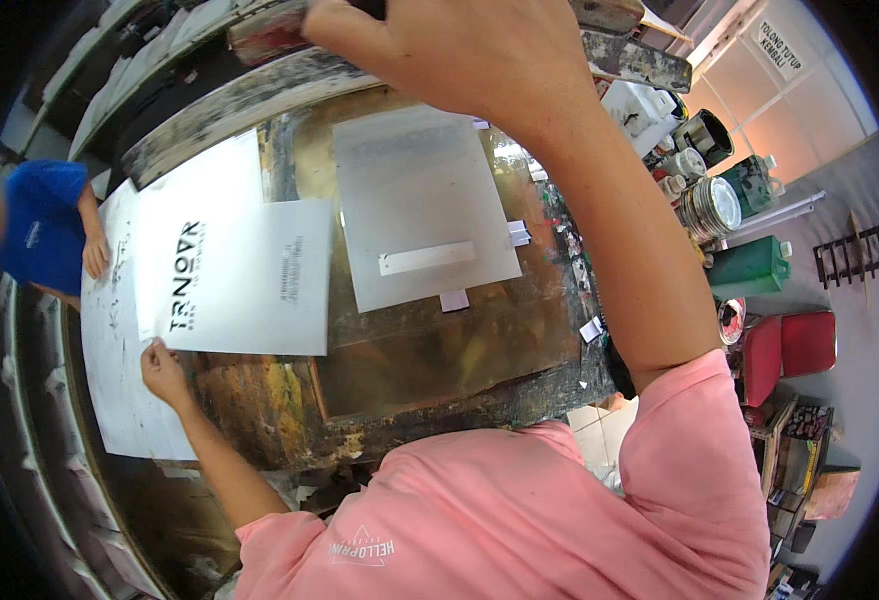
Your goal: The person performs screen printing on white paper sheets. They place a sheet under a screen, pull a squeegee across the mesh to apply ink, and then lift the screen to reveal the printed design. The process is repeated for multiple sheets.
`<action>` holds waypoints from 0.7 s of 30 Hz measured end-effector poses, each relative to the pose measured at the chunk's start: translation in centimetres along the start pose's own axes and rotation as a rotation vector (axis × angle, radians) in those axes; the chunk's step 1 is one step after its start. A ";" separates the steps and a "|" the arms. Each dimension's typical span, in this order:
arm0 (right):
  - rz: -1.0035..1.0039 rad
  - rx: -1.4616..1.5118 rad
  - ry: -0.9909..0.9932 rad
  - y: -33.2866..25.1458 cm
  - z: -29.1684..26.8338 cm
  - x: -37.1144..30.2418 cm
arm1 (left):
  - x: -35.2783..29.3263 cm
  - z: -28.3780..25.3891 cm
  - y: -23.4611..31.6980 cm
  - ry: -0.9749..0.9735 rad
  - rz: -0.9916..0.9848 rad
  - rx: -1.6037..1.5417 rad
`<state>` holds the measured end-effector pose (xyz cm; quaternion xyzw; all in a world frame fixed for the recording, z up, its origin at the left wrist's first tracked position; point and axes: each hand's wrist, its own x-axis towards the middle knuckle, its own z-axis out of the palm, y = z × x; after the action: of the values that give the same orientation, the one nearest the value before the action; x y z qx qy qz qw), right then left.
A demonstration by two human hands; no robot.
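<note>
My left hand [165, 372] pinches the near left corner of a white printed sheet [245, 290] with black lettering. That sheet overlaps a white sheet [235, 170] behind it. My right hand [460, 50] is raised at the top edge, in front of a paint-stained wooden frame [250, 115]; its thumb points left and its other fingers are out of sight, so its grip is unclear. Below it, a translucent greyish sheet [410, 190] lies on the stained work board [460, 350], with a pale strip [427, 258] and small folded white tabs [455, 300] at its edges.
A person in a blue shirt [45, 220] stands at the left, one hand on a large white sheet [120, 380]. Racks [110, 60] hold sheets at the far left. Cans, tubs and a green jerrycan [750, 267] stand at the right, near a red chair [785, 350].
</note>
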<state>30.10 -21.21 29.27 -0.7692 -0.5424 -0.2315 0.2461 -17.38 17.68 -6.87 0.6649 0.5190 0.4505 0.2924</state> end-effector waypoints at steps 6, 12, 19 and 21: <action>0.012 -0.109 -0.001 -0.6 -0.1 -1.9 | 1.5 -6.3 2.0 0.442 0.266 0.655; 0.012 -0.161 0.021 -1.8 -0.8 -1.8 | -8.2 5.0 12.7 -0.444 0.993 0.663; 0.004 -0.084 -0.129 -1.3 -2.0 -0.1 | -18.3 15.5 21.8 -0.960 0.927 0.609; -0.026 -0.060 -0.094 -1.1 -2.2 -0.3 | -23.0 18.6 24.0 -0.994 0.936 0.512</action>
<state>28.73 -22.46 30.91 -0.7792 -0.5560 -0.2145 0.1943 8.34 -9.73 -0.97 0.9908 0.0753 0.0380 0.1057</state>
